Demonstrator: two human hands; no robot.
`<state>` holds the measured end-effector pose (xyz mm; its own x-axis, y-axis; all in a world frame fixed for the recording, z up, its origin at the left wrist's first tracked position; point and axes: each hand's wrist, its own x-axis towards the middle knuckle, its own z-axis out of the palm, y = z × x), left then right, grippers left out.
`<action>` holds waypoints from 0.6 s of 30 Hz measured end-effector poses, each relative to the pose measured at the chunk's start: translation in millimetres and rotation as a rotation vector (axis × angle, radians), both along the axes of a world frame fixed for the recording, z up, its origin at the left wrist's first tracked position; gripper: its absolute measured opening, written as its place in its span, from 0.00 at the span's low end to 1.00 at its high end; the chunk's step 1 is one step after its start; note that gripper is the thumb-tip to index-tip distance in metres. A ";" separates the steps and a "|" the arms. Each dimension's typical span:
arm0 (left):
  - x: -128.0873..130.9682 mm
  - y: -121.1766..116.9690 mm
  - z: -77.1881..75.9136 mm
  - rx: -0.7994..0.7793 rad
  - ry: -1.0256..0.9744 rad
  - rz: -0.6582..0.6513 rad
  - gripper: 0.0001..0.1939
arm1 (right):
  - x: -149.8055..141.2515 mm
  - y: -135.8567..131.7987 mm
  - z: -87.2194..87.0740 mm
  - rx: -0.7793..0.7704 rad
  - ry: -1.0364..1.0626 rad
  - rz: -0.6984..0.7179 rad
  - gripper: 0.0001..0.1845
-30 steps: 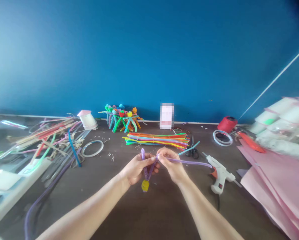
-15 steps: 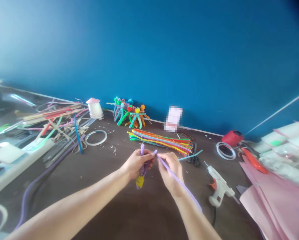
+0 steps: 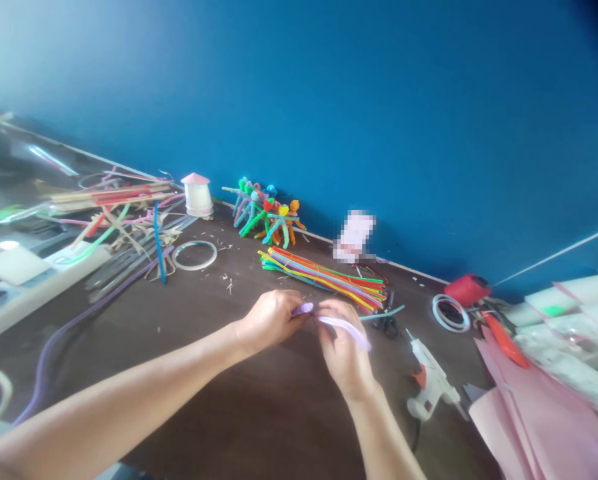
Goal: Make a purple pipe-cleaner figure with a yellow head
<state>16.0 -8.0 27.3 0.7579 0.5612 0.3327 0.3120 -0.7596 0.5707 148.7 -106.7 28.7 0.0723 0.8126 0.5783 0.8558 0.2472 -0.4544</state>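
My left hand (image 3: 269, 319) is closed round the folded part of a purple pipe cleaner (image 3: 346, 328), whose tip shows just past its fingers. My right hand (image 3: 343, 347) pinches the free length of the same purple pipe cleaner, which bends away to the right. Both hands meet over the dark brown table (image 3: 259, 413). Just behind them lies a bundle of coloured pipe cleaners (image 3: 323, 275).
Finished pipe-cleaner figures (image 3: 266, 213) stand by the blue wall beside a small white cup with a pink lid (image 3: 197, 195). A white glue gun (image 3: 431, 383), scissors (image 3: 386, 323), tape rings (image 3: 195, 255), a red spool (image 3: 466, 290) and pink paper sheets (image 3: 539, 413) lie around.
The view has tilted and swung. My hands have turned the purple pipe cleaner, its free length has swung in closer and looks shorter, and the yellow piece under my left hand is hidden.
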 end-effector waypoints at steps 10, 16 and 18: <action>-7.4 7.8 5.5 0.268 -0.005 -0.310 0.13 | 0.0 6.1 -4.3 -0.301 0.895 0.002 0.05; -5.4 3.0 5.2 -0.229 -0.276 -0.443 0.11 | -0.1 5.4 -5.6 -0.413 1.489 0.222 0.07; -2.0 -2.9 4.0 -0.520 -0.333 -0.425 0.11 | -1.0 4.8 -5.8 -0.421 1.574 0.278 0.07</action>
<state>14.0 -10.9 31.3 0.8499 0.3899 0.3544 -0.2006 -0.3826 0.9019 147.7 -101.9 22.9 0.1719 0.9708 -0.1675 -0.5267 -0.0531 -0.8484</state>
